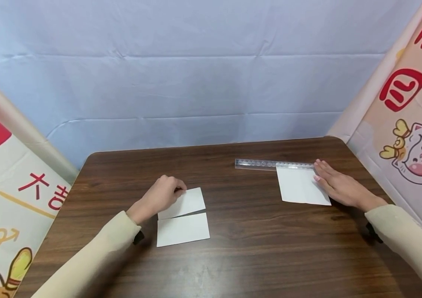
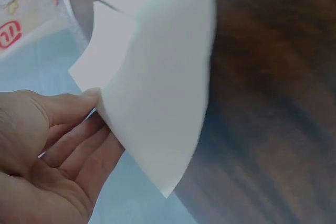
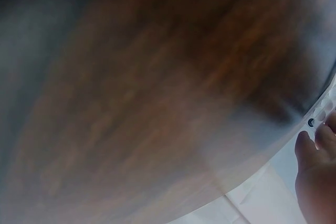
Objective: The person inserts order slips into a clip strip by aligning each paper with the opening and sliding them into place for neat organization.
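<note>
At the left of the table, my left hand (image 1: pixel 160 196) pinches the far edge of a white paper piece (image 1: pixel 190 202). In the left wrist view the thumb lies on that paper (image 2: pixel 163 93), fingers behind it, and the sheet looks curved. Just nearer, another white paper piece (image 1: pixel 183 230) lies flat, a thin dark gap between the two widening to the right. To the right, a creased, roughly square white paper (image 1: pixel 300 185) lies with its far edge along a clear plastic ruler (image 1: pixel 253 164). My right hand (image 1: pixel 339 187), fingers extended, rests at the ruler's right end and the paper's right edge.
The dark wood-grain table (image 1: pixel 240 256) has rounded far corners. A pale blue cloth backdrop (image 1: pixel 196 82) hangs behind its far edge. Printed cloths with red characters and cartoon figures stand at the left (image 1: pixel 28 165) and right (image 1: pixel 419 116).
</note>
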Tool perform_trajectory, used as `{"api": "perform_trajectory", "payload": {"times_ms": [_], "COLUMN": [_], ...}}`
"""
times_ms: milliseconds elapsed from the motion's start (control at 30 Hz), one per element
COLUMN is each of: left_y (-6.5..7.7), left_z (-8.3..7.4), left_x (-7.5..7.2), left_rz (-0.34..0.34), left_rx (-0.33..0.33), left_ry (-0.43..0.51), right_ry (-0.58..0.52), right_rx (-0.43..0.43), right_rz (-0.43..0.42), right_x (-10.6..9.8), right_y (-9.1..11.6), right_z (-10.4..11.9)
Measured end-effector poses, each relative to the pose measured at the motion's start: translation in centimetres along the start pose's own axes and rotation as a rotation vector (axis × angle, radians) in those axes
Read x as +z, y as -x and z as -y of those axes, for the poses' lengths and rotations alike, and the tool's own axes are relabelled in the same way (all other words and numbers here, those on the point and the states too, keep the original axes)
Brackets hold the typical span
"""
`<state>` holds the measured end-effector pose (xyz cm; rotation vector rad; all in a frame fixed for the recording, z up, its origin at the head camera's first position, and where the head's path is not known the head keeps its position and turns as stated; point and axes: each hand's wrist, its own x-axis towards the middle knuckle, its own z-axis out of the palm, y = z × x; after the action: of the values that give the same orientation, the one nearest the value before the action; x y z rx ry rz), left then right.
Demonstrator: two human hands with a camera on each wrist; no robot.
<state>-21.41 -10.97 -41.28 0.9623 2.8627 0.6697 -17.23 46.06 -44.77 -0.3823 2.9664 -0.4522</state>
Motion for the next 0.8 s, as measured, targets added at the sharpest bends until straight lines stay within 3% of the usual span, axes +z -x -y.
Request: {"api": "perform_trajectory", "payload": {"times_ms": [267, 533, 667, 800], "left_y": [-1.0, -2.0, -2.6, -3.4], "left_z": [-0.5, -1.0, -0.7, -0.3], "left_x": [-2.2, -3.5, -3.7, -3.7], "left_rz": [-0.043, -0.116, -0.098, -0.068], "left_rx": [-0.033, -0.165, -0.260, -0.366], "left_ry": [0.098, 0.235, 0.352, 0.527], "right_ry": [0.014, 0.015, 0.021, 0.021], "right_rx": [0.001, 0.010, 0.012, 0.012], "right_rz": [0.000, 0.000, 0.001, 0.003], "right_x": [0.0, -0.3, -0.2, 0.0], "right_y": [0.0, -0.3, -0.3, -0.3], "right_z": [0.2, 0.4, 0.3, 0.1]}}
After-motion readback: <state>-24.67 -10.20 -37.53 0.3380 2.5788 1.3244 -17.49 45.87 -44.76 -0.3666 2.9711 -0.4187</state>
